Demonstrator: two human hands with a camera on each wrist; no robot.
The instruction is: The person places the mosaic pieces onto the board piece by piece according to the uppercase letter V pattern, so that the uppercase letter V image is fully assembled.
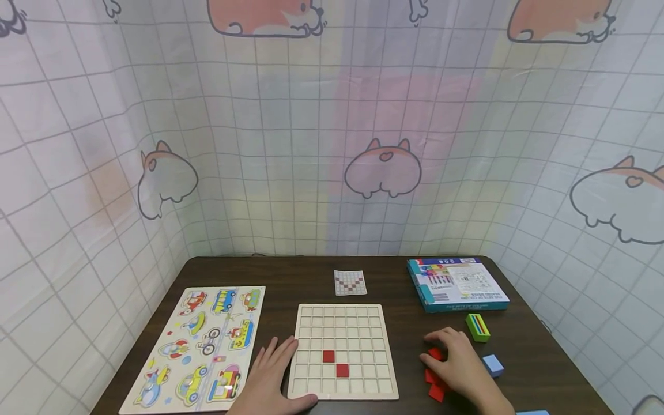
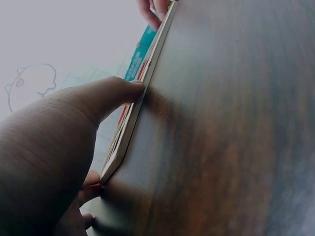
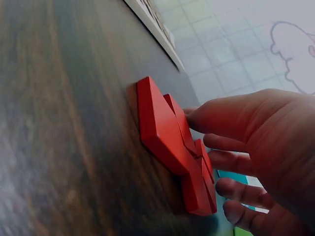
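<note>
In the head view, my left hand (image 1: 271, 374) lies at the near left corner of a wooden grid board (image 1: 363, 328). Its fingers stretch along the left side and its thumb touches the front edge, as the left wrist view also shows at the board's edge (image 2: 129, 129). Two red square tiles (image 1: 329, 356) sit in the board's cells, diagonal to each other. My right hand (image 1: 459, 360) is over a loose pile of red tiles (image 1: 436, 393), thumb and fingers parted. In the right wrist view its fingertips are right beside the red tiles (image 3: 165, 123).
A vehicle puzzle board (image 1: 173, 328) lies on the left of the dark table (image 1: 306, 282). Behind the grid board is a small pattern card (image 1: 350, 283). To the right are a boxed set (image 1: 459, 285), a striped multicoloured stack (image 1: 478, 328) and a blue block (image 1: 493, 366).
</note>
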